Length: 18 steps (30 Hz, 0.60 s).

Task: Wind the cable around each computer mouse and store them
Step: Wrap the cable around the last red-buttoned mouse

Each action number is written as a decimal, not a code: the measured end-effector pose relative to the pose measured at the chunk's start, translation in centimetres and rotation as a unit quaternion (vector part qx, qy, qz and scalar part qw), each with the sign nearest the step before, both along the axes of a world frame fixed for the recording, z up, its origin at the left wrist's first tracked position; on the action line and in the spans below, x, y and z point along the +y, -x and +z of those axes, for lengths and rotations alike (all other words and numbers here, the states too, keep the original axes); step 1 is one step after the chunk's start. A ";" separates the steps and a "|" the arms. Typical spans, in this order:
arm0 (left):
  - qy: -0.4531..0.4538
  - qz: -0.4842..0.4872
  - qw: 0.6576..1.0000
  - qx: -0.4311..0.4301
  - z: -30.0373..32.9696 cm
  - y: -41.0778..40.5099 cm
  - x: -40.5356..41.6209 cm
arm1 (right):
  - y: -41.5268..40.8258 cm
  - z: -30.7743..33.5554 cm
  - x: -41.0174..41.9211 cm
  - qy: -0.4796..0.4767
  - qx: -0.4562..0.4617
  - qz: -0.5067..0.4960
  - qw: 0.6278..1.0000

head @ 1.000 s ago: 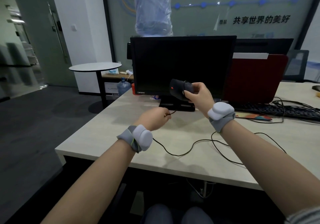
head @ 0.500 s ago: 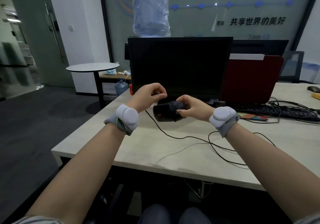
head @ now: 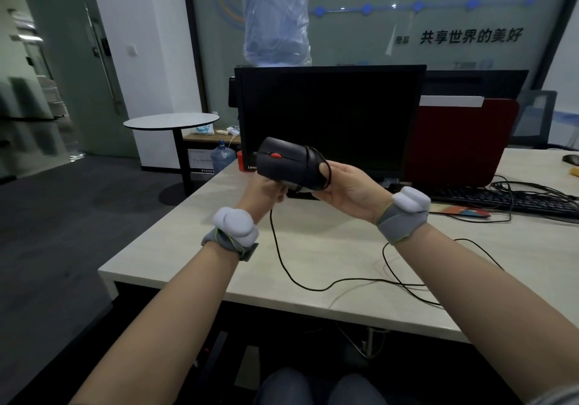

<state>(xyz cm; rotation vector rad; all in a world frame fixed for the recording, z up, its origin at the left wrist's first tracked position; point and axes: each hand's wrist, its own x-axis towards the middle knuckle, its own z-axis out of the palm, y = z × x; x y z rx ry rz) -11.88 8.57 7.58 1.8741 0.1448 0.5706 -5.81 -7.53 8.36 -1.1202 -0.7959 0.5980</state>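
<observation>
Both arms are bare. Each wrist has a grey strap with a puffy white lump on top: left wristband (head: 234,231), right wristband (head: 404,213). Grey-blue trousers (head: 316,387) cover the knees.

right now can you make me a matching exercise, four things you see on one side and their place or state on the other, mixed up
Things:
1. black computer mouse with a red wheel
2. thin black mouse cable
3. black keyboard
4. round white side table

Places or states:
a. stands on the floor left of the pale wooden desk
b. held up above the desk by the left hand and the right hand
c. lies on the desk at the right, in front of the red panel
d. partly wound, the rest trailing over the desk

Pairs: 1-b, 2-d, 3-c, 4-a
</observation>
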 end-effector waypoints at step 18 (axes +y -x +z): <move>-0.491 0.023 0.857 0.155 0.8 0.9 -2.8 | -1.7 -1.0 -1.7 0.301 -0.402 -0.312 0.807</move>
